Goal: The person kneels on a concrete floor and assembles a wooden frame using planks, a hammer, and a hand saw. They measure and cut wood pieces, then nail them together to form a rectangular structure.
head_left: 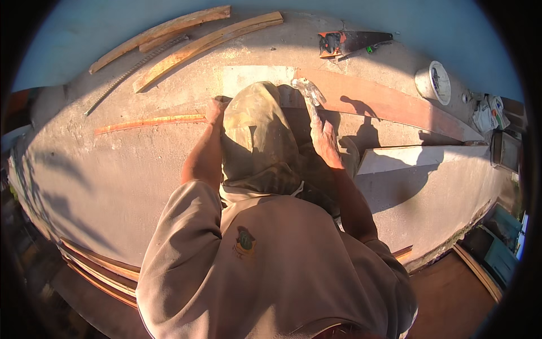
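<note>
My right hand is wrapped round the handle of a hammer, raised beside my bent knee. The hammer's head is spattered pale and points away from me, above a long reddish-brown wooden board. On the other side of the knee, my left hand is lowered beside the end of a thin orange-brown wood strip. Its fingertips fall in shadow and partly behind the trousers, so their grip is hidden. A pale rectangular piece lies just beyond the knee, against the board's left part.
Timber lengths and a ribbed metal rod lie far left. A handsaw lies at the back, with a white bucket and a plastic sack at right. A pale panel is nearer; stacked strips are lower left.
</note>
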### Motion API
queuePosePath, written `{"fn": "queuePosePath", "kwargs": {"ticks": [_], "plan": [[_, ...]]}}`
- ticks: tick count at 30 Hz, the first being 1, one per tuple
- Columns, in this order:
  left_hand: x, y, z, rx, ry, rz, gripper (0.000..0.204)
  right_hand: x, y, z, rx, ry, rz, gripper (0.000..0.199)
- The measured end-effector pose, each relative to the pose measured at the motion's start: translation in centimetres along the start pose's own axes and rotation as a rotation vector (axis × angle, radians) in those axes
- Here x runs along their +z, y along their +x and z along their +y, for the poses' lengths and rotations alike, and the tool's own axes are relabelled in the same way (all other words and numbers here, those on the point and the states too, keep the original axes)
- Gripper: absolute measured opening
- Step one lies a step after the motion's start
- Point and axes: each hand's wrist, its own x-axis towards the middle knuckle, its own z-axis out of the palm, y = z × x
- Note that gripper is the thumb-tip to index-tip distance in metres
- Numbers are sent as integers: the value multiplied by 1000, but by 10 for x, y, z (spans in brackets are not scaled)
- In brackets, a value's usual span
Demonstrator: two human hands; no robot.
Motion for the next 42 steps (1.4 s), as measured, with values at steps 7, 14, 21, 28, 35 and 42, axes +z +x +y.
{"fn": "queuePosePath", "kwargs": {"ticks": [7,14,21,28,35,42], "plan": [[-187,157,164,296,39,343,33,141,230,-58,-39,-62,31,63],[-183,185,107,352,208,430,37,86,181,-127,-483,573,171,39],[-187,188,106,317,304,522,47,152,220,-51,-210,-4,297,52],[-206,130,104,-17,-1136,110,24,166,208,-27,-445,-404,49,42],[-160,109,82,216,-1503,-231,32,174,223,-19,-141,-38,92,70],[-151,76,75,-45,-1605,-60,36,115,194,-56,320,578,-187,60]]}}
